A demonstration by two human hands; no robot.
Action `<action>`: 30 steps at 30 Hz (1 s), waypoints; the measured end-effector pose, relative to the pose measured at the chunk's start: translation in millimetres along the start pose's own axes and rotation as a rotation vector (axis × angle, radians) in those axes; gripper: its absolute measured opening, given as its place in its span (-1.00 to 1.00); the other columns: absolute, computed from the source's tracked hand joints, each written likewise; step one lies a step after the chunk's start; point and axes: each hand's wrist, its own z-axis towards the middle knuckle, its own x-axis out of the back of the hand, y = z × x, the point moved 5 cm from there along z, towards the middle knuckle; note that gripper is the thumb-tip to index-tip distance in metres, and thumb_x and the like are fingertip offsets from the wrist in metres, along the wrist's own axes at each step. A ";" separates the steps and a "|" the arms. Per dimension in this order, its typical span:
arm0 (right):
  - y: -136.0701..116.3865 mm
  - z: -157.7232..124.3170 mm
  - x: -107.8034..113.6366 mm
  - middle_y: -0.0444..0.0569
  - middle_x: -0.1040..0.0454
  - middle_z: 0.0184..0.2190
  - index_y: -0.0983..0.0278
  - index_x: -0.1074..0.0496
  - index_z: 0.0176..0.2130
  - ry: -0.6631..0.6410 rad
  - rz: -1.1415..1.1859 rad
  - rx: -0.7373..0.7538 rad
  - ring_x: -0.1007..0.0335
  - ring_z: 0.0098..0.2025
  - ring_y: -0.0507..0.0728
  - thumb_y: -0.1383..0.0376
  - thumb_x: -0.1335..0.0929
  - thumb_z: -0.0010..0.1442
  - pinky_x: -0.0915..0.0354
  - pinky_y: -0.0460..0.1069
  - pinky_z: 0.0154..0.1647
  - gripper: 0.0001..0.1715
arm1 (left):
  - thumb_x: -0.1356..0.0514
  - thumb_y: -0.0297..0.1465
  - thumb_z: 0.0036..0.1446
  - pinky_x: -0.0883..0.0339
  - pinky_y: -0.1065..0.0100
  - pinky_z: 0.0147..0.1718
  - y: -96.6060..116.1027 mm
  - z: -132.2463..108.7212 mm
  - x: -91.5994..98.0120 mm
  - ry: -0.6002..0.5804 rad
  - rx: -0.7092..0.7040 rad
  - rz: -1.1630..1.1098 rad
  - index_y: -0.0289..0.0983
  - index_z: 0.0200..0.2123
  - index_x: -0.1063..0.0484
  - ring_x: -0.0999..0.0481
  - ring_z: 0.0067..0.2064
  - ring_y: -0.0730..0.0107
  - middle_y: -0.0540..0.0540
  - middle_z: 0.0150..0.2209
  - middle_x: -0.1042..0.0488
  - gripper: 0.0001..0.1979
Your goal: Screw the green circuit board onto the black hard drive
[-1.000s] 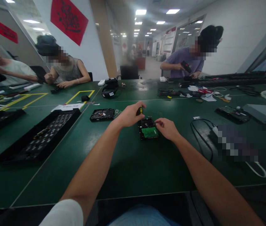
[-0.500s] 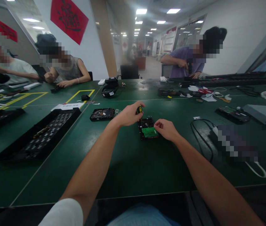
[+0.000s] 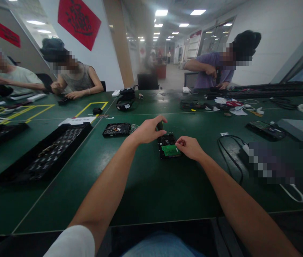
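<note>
A hard drive (image 3: pixel 163 155) lies on the green table in front of me, its green circuit board (image 3: pixel 170 150) facing up. My left hand (image 3: pixel 149 130) is over the drive's far left corner, thumb and fingers curled round the dark handle of a screwdriver (image 3: pixel 160 126). The screwdriver's tip is hidden from view. At the drive's right edge, my right hand (image 3: pixel 190 147) has its thumb and fingertips pinched together against the board's side. Whatever is between those fingertips is too small to make out. Several small screws (image 3: pixel 170 133) seem to lie just beyond the drive.
To the left are another hard drive (image 3: pixel 116 129), a loose circuit board (image 3: pixel 134 127) and a long black tray (image 3: pixel 44 157). On the right lie a black cable (image 3: pixel 230 157), a further drive (image 3: pixel 266 130) and a grey box (image 3: pixel 300 130). Co-workers sit across the table.
The screwdriver handle has turned in my left hand: its yellow part showed before and now a dark side faces me. My right hand stays at the drive's edge.
</note>
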 end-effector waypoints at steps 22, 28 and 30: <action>-0.1 0.2 -4.0 -0.11 -0.52 -0.38 0.21 -0.54 -0.20 -0.005 0.040 0.036 -0.38 -0.35 0.07 0.12 -0.37 0.35 -0.19 -0.01 -0.31 -0.77 | -0.27 -0.43 0.26 -0.37 0.33 -0.29 -3.4 1.6 -5.2 0.009 -0.006 0.004 -0.15 0.21 -0.29 -0.51 -0.46 0.42 0.03 -0.29 -0.50 -0.52; -0.9 -0.3 -3.8 -0.11 -0.50 -0.38 0.21 -0.54 -0.20 -0.019 0.040 0.053 -0.37 -0.35 0.07 0.13 -0.38 0.33 -0.20 -0.01 -0.31 -0.78 | -0.28 -0.39 0.25 -0.38 0.31 -0.25 -0.5 1.3 -3.0 -0.011 0.003 0.004 -0.17 0.13 -0.35 -0.52 -0.44 0.38 0.04 -0.33 -0.51 -0.61; -0.3 -0.7 -3.9 -0.12 -0.50 -0.38 0.21 -0.54 -0.19 -0.019 0.044 0.049 -0.37 -0.35 0.07 0.12 -0.38 0.33 -0.20 -0.01 -0.31 -0.78 | -0.28 -0.40 0.23 -0.40 0.30 -0.22 -0.3 1.2 -3.3 -0.018 -0.003 -0.013 -0.18 0.17 -0.34 -0.54 -0.40 0.36 0.01 -0.29 -0.54 -0.56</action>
